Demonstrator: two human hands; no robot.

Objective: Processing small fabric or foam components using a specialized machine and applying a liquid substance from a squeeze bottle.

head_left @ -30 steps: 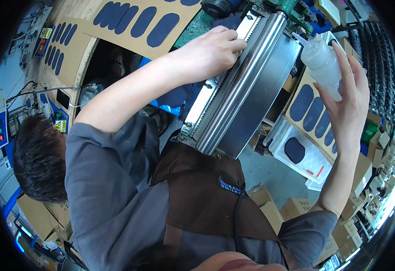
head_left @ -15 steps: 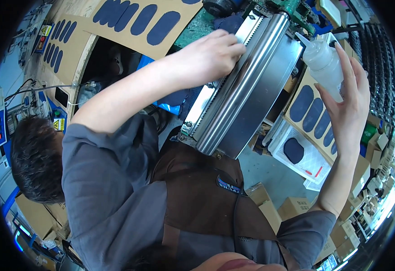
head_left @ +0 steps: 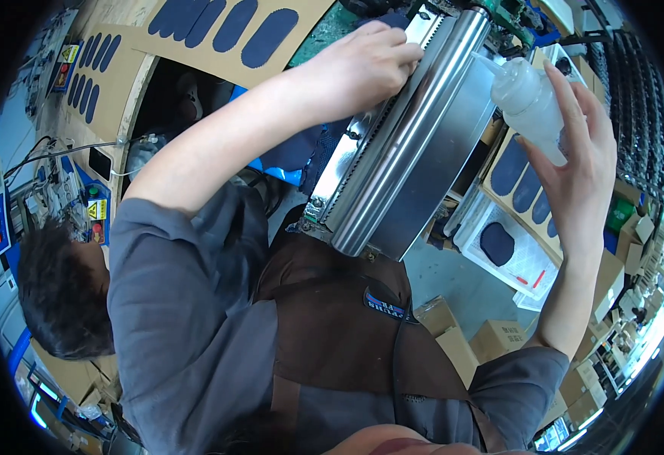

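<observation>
My left hand (head_left: 374,67) has its fingers curled together over the toothed metal strip (head_left: 377,121) of a roller machine. Whatever those fingers may pinch is hidden. Beside the strip runs a shiny steel roller (head_left: 415,136), with a smooth metal plate (head_left: 432,168) sloping to its right. Wrapped in my right hand (head_left: 584,148) is a translucent squeeze bottle (head_left: 528,98) holding pale contents. It is tilted, and its pointed nozzle is aimed left at the roller's far part.
Cardboard sheets (head_left: 290,62) bearing dark blue oval pieces lie at the far left, with another board of ovals (head_left: 508,163) at right. A white tray (head_left: 465,239) holds a dark piece and red tools. At left sits another person (head_left: 62,296). Cartons (head_left: 495,341) stand on the floor.
My left hand has shifted farther along the strip and slightly right. My right hand has brought the bottle left, so its nozzle is closer to the roller.
</observation>
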